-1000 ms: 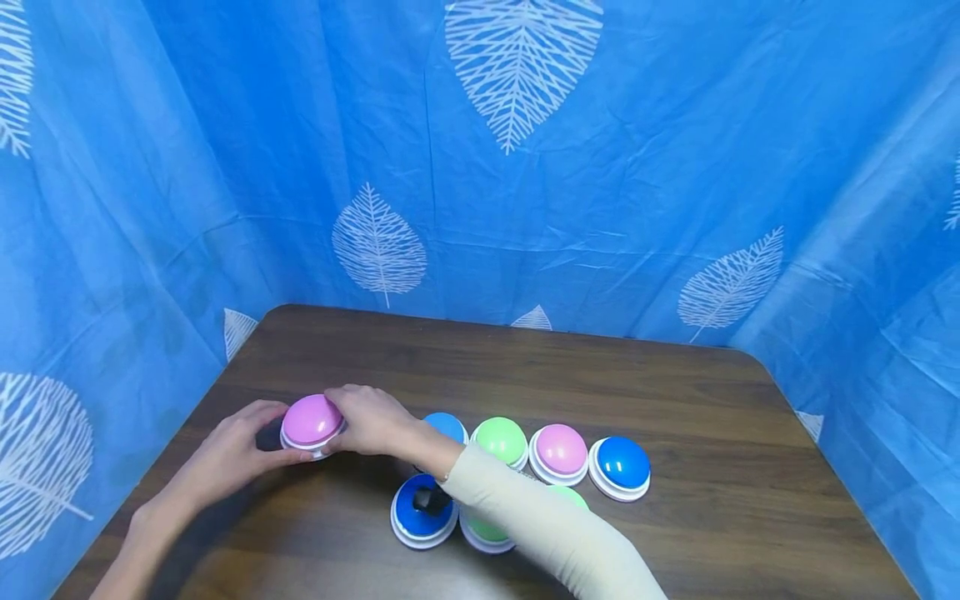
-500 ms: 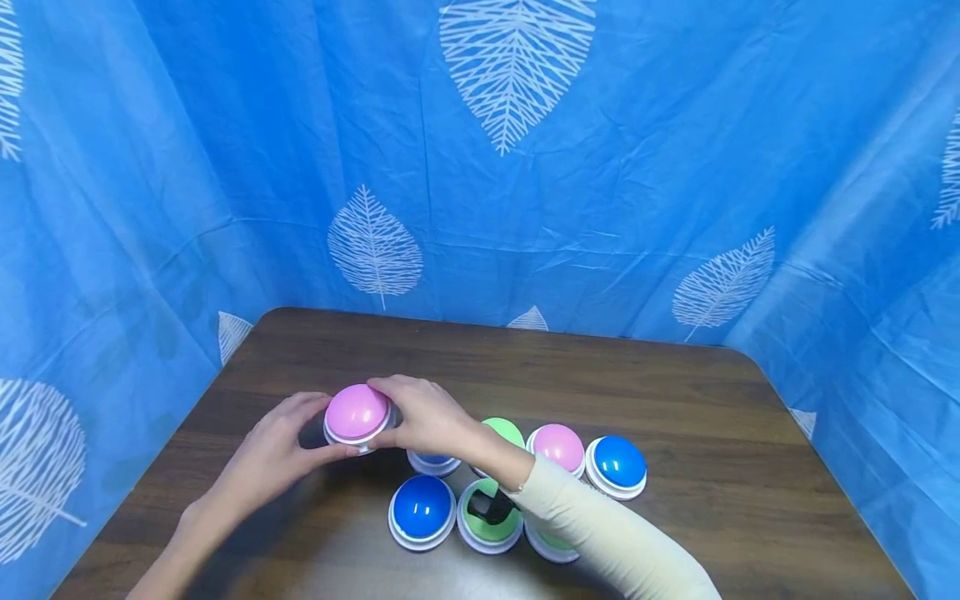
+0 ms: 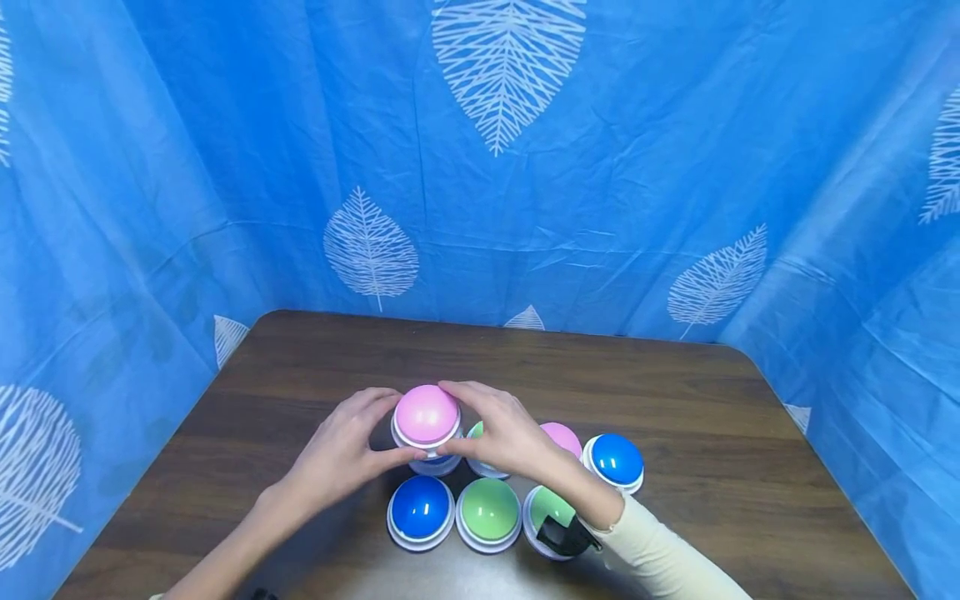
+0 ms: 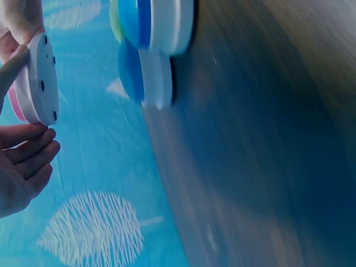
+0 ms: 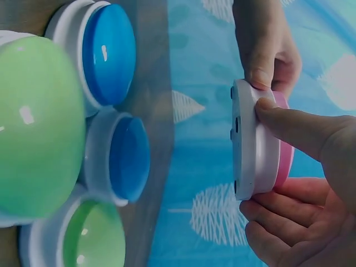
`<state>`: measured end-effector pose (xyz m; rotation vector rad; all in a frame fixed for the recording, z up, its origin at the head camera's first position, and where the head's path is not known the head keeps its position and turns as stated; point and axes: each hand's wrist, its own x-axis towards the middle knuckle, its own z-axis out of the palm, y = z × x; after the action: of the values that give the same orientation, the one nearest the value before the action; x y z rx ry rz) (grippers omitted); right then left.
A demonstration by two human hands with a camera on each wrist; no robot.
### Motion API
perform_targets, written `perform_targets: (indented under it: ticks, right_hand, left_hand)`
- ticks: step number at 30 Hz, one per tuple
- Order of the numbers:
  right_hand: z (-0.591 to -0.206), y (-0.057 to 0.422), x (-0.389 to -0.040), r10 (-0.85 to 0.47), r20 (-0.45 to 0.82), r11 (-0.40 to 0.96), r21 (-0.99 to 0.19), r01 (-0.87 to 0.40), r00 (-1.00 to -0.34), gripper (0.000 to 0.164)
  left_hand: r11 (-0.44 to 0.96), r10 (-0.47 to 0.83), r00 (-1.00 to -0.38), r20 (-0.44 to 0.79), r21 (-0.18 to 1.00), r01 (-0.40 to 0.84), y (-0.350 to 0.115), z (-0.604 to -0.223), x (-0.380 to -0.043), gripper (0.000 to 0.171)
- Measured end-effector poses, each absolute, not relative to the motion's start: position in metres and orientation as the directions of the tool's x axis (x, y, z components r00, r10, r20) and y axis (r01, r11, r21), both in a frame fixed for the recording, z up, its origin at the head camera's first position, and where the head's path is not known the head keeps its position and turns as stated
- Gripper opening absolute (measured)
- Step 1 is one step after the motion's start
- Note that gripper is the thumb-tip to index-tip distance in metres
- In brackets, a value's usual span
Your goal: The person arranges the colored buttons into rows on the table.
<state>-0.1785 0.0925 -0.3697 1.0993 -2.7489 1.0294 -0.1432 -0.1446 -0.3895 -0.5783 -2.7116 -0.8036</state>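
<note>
Both hands hold a pink-domed push button [image 3: 427, 414] with a white base, raised off the table. The left hand [image 3: 337, 450] grips its left side, thumb at the front and fingers behind. The right hand [image 3: 510, 433] grips the right side in the same way. In the right wrist view the button's underside [image 5: 240, 150] shows small dark feet. Beneath the held button, a blue button [image 3: 435, 465] is mostly hidden in the head view. In front of it stand another blue button [image 3: 421, 508] and a green button [image 3: 489, 510].
Right of the hands, a pink button [image 3: 562, 437] and a blue button [image 3: 617, 459] stand in the back row. The right arm partly covers a front green button [image 3: 550, 505]. A brown wooden table [image 3: 712, 517] meets blue leaf-print curtains [image 3: 600, 167] behind and at both sides.
Both hands have carried the pink button rightward from the table's left part to above the back-row blue button. The right forearm has moved right, uncovering the front blue and green buttons.
</note>
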Motion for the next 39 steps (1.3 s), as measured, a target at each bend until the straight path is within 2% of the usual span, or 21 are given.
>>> perform_targets:
  ticks: [6,13,21,26,31,35,39]
  right_hand:
    - [-0.375,0.125,-0.164,-0.565,0.312,0.528,-0.574,-0.625,-0.764,0.074]
    - [-0.382,0.162,-0.144,-0.479,0.313,0.57,-0.6,-0.562,-0.82,0.074]
    - [-0.392,0.197,-0.123,-0.413,0.363,0.673,-0.496,-0.549,-0.835,0.072]
    - [-0.396,0.217,-0.108,-0.378,0.37,0.727,-0.449,-0.52,-0.849,0.075]
    - [-0.402,0.238,-0.096,-0.382,0.396,0.755,-0.388,-0.529,-0.835,0.076]
    - [-0.405,0.255,-0.088,-0.362,0.362,0.782,-0.384,-0.491,-0.859,0.076]
    - [-0.404,0.268,-0.084,-0.318,0.254,0.817,-0.416,-0.4,-0.914,0.076]
  left_hand:
    - [0.738,0.347,-0.881,0.322,0.485,0.468,-0.117,-0.388,-0.142,0.074]
    - [0.703,0.442,-0.846,0.298,0.472,0.533,-0.084,-0.387,-0.142,0.071]
    - [0.655,0.558,-0.767,0.318,0.399,0.642,-0.049,-0.397,-0.145,0.067]
    - [0.636,0.606,-0.738,0.296,0.378,0.673,-0.025,-0.404,-0.143,0.067]
    - [0.627,0.641,-0.719,0.269,0.355,0.693,-0.001,-0.41,-0.141,0.067]
    - [0.618,0.67,-0.701,0.245,0.339,0.709,0.018,-0.413,-0.141,0.066]
    - [0.603,0.699,-0.673,0.24,0.308,0.736,0.034,-0.418,-0.142,0.066]
